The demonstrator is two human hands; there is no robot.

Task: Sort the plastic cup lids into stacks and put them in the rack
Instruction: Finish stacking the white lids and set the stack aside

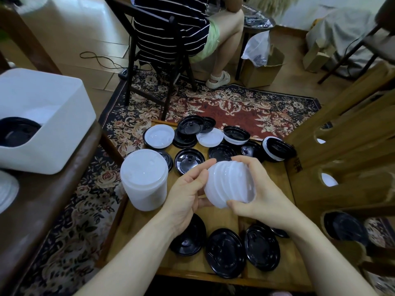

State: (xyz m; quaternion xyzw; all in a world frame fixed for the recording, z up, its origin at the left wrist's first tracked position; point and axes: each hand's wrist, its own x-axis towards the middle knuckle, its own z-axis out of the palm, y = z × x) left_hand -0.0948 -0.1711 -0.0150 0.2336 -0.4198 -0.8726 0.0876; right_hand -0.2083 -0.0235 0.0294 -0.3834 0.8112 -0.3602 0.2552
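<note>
A: Head view. What has the grip got?

B: Both hands hold one short stack of white lids (229, 184), tipped on its side above the wooden worktop (275, 189). Left hand (188, 193) curls round the stack's closed end, thumb on top. Right hand (263, 189) wraps the open end, fingers over the rim, thumb underneath.

A: Material?

B: Translucent white plastic, thin, round, nested so the rims show as ridges. Smooth and slightly glossy.

A: Around the grip?

B: Just left of the left hand, a tall stack of white lids (144, 180) stands upright on the worktop. Beyond the hands, loose black lids (188, 162), glossy and round with moulded sip tabs, mixed with two flat white lids (158, 136). Two small mixed stacks, black over white (236, 135), sit farther back. Below the wrists, three more large black lids (225, 253).

A: The rack?

B: Right of the right hand: wooden rack (350, 150) with rounded slots. White lids show in two slots, black lids in a nearer one.

A: Any writing?

B: A dark stamp on the rack's near corner; unreadable.

A: Else?

B: Far left, a white plastic bin (42, 124) with black lids inside. A patterned rug (224, 103) beyond, and a seated person (171, 28) on a dark chair.
</note>
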